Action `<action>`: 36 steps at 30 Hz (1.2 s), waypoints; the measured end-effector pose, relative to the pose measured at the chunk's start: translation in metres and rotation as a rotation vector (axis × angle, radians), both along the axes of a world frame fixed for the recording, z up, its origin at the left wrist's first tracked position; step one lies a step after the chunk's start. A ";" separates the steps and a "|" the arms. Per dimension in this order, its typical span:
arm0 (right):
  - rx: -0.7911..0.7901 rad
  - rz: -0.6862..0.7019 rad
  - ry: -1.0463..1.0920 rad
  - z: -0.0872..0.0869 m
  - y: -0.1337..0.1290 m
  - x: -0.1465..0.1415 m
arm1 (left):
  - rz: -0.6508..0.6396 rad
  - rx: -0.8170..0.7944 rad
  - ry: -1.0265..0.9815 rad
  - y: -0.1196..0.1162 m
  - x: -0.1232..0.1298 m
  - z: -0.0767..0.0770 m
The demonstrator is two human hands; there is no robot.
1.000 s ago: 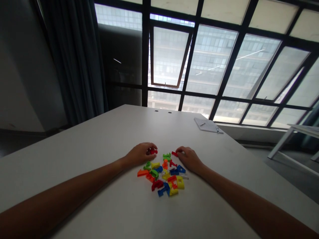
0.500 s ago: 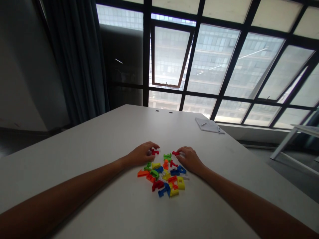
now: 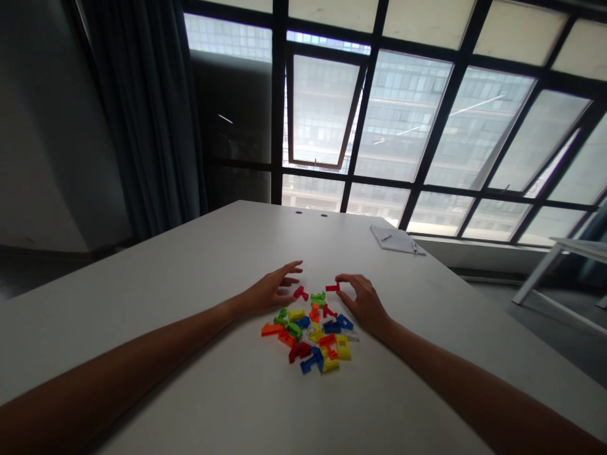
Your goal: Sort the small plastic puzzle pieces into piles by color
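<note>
My right hand (image 3: 361, 298) pinches a small red plastic block (image 3: 332, 287) between thumb and fingertips, just above the table. My left hand (image 3: 271, 289) has its fingers spread and holds nothing. Close to its thumb lies another red block (image 3: 300, 292), T-like in shape; whether the thumb touches it I cannot tell. Between the hands is a light green block (image 3: 317, 297). Nearer to me, several coloured blocks lie heaped, among them a blue one (image 3: 312, 361), a yellow one (image 3: 343, 347) and an orange one (image 3: 272, 329).
The blocks lie on a large white table (image 3: 190, 278). Toward its far right edge rests a paper pad (image 3: 397, 240) with pens on it. Two dark round holes sit near the far edge. Beyond are windows and a dark curtain (image 3: 152, 114); another white table (image 3: 576, 246) stands at right.
My left hand has opened and let go of its red block, which now lies turned beside the thumb. My right hand has raised its red block slightly and turned it level.
</note>
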State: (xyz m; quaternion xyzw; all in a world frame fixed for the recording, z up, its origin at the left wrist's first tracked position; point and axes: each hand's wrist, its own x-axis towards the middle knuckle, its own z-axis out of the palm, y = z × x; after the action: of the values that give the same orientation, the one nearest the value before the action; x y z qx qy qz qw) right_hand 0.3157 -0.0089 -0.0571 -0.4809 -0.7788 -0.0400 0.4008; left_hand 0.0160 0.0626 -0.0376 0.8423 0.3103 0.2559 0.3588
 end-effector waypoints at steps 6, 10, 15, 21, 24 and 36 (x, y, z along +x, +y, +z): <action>0.028 0.006 0.032 0.003 -0.002 -0.003 | 0.046 0.194 0.062 0.003 0.003 0.004; 0.022 0.047 0.028 0.006 0.004 -0.007 | 0.038 0.338 0.130 -0.003 0.018 0.018; 0.001 0.068 0.025 0.015 0.012 -0.013 | 0.032 0.476 0.092 -0.017 0.043 0.033; -0.053 0.045 0.020 0.018 0.019 -0.005 | 0.139 0.566 0.066 0.014 0.044 0.036; -0.153 0.018 -0.009 0.007 0.024 0.003 | 0.316 0.455 0.237 0.059 0.034 0.032; -0.283 -0.103 -0.241 -0.005 0.024 -0.002 | 0.497 0.339 0.416 0.132 0.046 -0.007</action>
State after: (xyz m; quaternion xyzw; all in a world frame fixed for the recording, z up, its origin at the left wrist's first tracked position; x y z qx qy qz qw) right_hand 0.3133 0.0151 -0.0623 -0.5634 -0.7933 -0.0079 0.2307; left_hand 0.0621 0.1951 -0.0451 0.8226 0.5251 0.2064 0.0701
